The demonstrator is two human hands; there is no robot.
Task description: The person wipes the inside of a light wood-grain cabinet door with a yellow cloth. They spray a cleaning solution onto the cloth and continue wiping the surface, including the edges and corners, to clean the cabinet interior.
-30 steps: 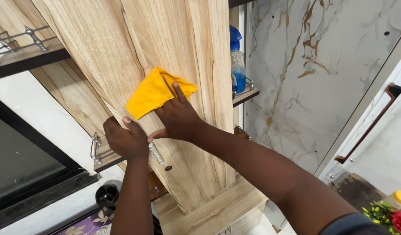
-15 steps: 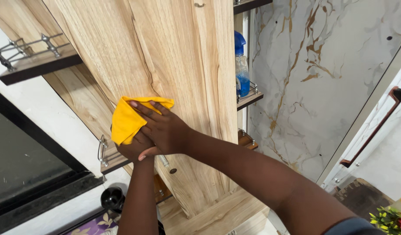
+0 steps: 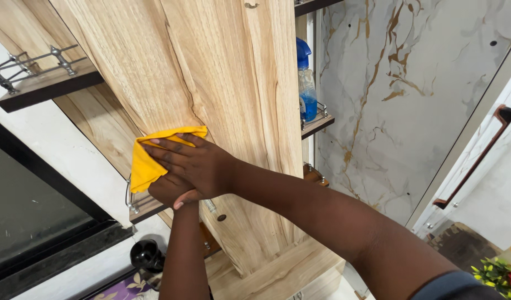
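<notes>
My right hand (image 3: 195, 163) lies flat on a yellow cloth (image 3: 145, 158) and presses it against the light wooden cabinet door (image 3: 222, 83), fingers spread toward the left. My left hand (image 3: 169, 191) sits just below, mostly covered by the right one, closed around the edge of the door by a small metal handle (image 3: 210, 206). Part of the cloth is hidden under my right palm.
A blue spray bottle (image 3: 306, 83) stands on a railed side shelf (image 3: 316, 123) right of the door. Another railed shelf (image 3: 44, 83) juts out upper left. A marble-patterned wall (image 3: 399, 100) fills the right. A black pot (image 3: 146, 255) and flowers (image 3: 497, 275) sit low down.
My right hand has slid the yellow cloth across the door from the middle toward the left and lower, ending over my left hand. The left hand has stayed at the door edge.
</notes>
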